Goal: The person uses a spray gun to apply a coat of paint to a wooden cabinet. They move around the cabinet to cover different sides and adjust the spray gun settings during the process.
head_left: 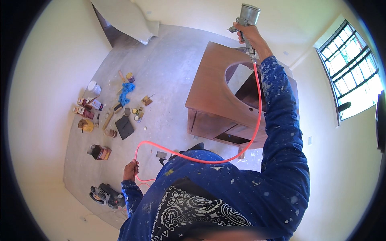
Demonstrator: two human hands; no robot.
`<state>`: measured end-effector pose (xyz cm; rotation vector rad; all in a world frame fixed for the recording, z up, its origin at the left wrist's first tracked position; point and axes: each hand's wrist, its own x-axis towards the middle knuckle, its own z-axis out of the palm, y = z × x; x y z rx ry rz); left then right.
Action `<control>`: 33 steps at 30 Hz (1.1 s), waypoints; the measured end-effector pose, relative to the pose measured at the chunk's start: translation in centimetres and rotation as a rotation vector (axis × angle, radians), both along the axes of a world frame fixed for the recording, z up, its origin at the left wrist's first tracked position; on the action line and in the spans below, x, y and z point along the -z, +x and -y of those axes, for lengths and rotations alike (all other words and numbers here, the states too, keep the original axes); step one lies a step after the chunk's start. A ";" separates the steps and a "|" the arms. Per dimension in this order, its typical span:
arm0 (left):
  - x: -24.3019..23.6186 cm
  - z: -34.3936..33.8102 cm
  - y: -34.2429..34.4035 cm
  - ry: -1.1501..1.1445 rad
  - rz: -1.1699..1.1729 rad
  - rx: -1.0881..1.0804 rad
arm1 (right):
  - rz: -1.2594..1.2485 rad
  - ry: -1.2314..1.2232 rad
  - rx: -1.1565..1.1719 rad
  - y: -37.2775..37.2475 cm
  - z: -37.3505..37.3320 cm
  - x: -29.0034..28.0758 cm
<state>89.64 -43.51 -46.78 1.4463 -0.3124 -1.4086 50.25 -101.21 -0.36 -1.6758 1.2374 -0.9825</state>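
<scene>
My right hand (pixel 249 38) is raised at the top of the view and grips a metal spray gun (pixel 246 18) with a cup on top. An orange air hose (pixel 257 112) runs down from the gun, crosses my chest and loops to my left hand (pixel 130 168), which holds it low at my side. Below the gun stands a brown wooden cabinet (pixel 213 96) with a round hole cut in its top. Both arms are in blue sleeves spattered with paint.
Several cans, bottles, a blue rag (pixel 126 93) and small tools lie scattered on the grey concrete floor at left. A dark power tool (pixel 105 196) sits near my left hand. A barred window (pixel 350 64) is at right. A grey sheet (pixel 128 20) leans at the top.
</scene>
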 end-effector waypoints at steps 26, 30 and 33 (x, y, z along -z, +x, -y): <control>-3.4 12.3 -8.3 -0.032 0.063 0.352 | -0.127 -0.093 0.540 -35.2 -6.9 -3.6; -3.7 13.4 -9.4 -0.030 0.063 0.386 | -0.141 -0.083 0.617 -39.4 -7.7 -4.3; -4.0 13.8 -10.2 -0.027 0.071 0.405 | -0.156 -0.100 0.668 -42.4 -8.3 -4.9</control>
